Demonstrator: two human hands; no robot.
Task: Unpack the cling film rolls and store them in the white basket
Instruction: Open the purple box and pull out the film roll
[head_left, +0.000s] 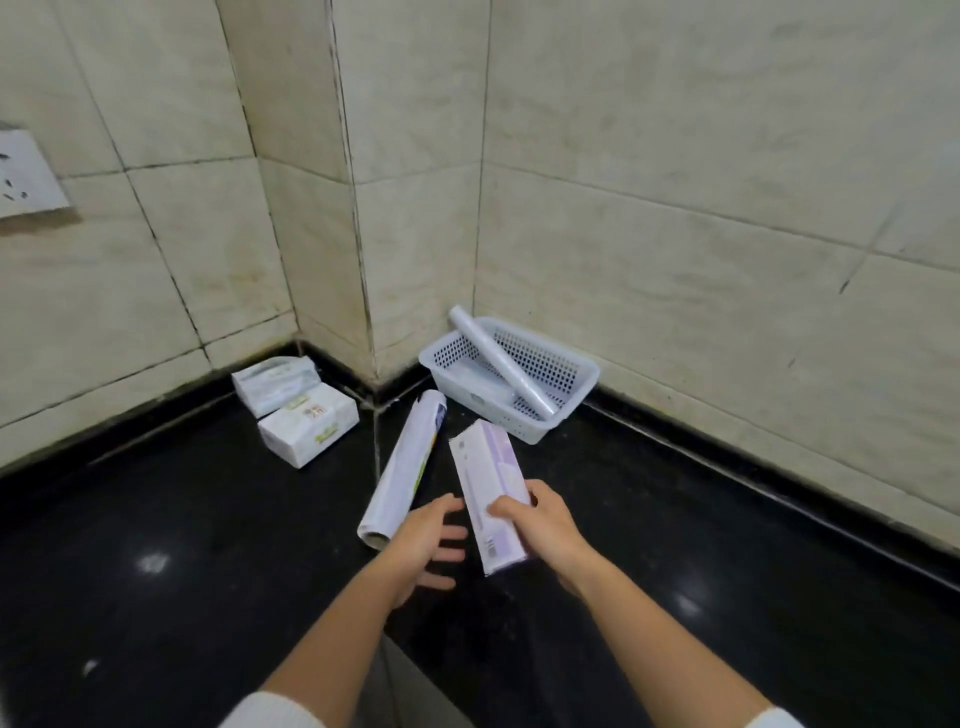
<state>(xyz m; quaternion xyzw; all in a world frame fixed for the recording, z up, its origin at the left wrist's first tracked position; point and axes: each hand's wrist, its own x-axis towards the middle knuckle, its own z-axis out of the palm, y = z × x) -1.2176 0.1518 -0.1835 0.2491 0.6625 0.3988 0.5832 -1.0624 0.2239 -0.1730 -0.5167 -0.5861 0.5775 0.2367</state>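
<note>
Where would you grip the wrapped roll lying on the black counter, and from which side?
Grip the wrapped roll around its middle, coming from above with fingers across its width. It lies flat on the counter, long axis running away from the person, so both curved sides are free there. Its near end sits right by the open left hand; the right hand is busy holding the box.

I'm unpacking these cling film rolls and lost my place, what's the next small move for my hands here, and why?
Probably bring the open left hand onto the near end of the long box and open its flap. The right hand already grips that box, it looks closed, and one bare roll leans in the white basket.
</note>
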